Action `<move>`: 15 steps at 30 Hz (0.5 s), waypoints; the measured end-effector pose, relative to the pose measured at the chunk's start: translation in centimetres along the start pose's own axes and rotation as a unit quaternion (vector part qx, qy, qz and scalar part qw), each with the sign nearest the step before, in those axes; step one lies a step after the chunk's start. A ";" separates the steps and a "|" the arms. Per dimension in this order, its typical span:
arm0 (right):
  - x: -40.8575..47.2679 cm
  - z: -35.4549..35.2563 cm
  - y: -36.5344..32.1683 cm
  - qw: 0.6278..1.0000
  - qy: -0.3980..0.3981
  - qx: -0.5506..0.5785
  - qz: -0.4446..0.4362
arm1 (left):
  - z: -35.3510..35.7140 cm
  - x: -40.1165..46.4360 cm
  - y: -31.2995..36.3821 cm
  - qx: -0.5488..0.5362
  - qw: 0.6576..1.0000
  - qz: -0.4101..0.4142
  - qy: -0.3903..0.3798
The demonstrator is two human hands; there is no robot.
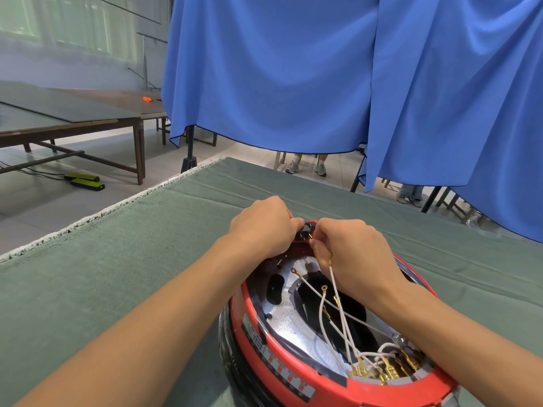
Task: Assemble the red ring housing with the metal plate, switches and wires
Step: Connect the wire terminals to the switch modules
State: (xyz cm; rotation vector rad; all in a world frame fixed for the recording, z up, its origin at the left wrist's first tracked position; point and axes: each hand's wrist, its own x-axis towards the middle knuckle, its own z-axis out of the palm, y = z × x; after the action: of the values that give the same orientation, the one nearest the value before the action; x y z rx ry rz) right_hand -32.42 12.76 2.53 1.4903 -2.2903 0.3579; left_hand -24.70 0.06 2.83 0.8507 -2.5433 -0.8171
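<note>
**Hooking a wire onto the far-side switch**

Right hand (352, 254) is pinching the end of a white wire (338, 292) between thumb and fingertips, brass terminal just below the pinch. Left hand (261, 227) is curled over the black switch (306, 229) sitting at the far rim of the red ring (282, 362), looks like it's steadying it. Both hands sit just above frame centre, nearly touching, with the switch in the gap between them.

The bit that matters: the switch is up and to the left of the right hand's pinch, really close, and the wire runs down and to the right from the pinch toward the terminal cluster (385, 368) at the near rim. So my guess is the terminal gets pushed up-left onto a switch tab. Right hand's the one placed to do it.

The ring lies lower centre-right on the green cloth (117, 274), with the metal plate (293, 324) inside it and more loose white wires across the plate.

There's a label strip (276, 362) on the ring's outer wall, too blurry to read. No brand I can make out.
</note>
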 end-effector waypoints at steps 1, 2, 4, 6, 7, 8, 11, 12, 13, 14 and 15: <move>0.0 0.0 0.0 1.000 0.001 -0.003 -0.003 | 0.0 0.0 0.0 0.001 1.000 0.001 0.000; 0.0 0.0 0.0 1.000 0.003 -0.004 -0.007 | 0.0 0.0 0.0 0.002 1.000 0.002 0.000; -0.1 0.0 0.0 1.000 0.011 -0.012 -0.018 | 0.0 -0.1 0.1 0.005 1.000 0.001 0.000; 0.0 0.1 0.1 0.999 0.018 -0.023 -0.033 | 0.0 -0.2 0.1 0.004 1.000 -0.002 0.001; 0.1 0.1 0.0 0.999 0.020 -0.027 -0.041 | 0.0 -0.2 0.2 0.002 1.000 -0.005 0.000; 0.1 0.2 0.0 0.998 0.018 -0.031 -0.048 | -0.1 -0.2 0.2 -0.001 1.000 -0.010 0.000; 0.2 0.3 -0.1 0.998 0.021 -0.032 -0.052 | 0.0 -0.2 0.3 -0.003 1.000 -0.017 0.008; 0.2 0.3 0.0 0.998 0.023 -0.027 -0.044 | 0.0 -0.2 0.2 -0.001 1.000 -0.017 0.009; 0.2 0.4 0.2 0.999 0.023 -0.017 -0.035 | 0.1 -0.1 0.2 0.001 1.000 -0.017 0.009; 0.3 0.4 0.3 0.999 0.020 -0.007 -0.024 | 0.1 -0.1 0.2 0.001 1.000 -0.017 0.007; 0.4 0.4 0.4 1.000 0.013 0.002 -0.011 | 0.1 -0.1 0.1 0.002 1.000 -0.016 0.005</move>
State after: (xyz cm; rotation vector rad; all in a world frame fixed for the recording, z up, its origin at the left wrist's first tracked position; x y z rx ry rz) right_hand -33.05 12.40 2.34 1.5019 -2.2528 0.3752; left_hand -24.72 0.24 2.82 0.8959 -2.5299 -0.8154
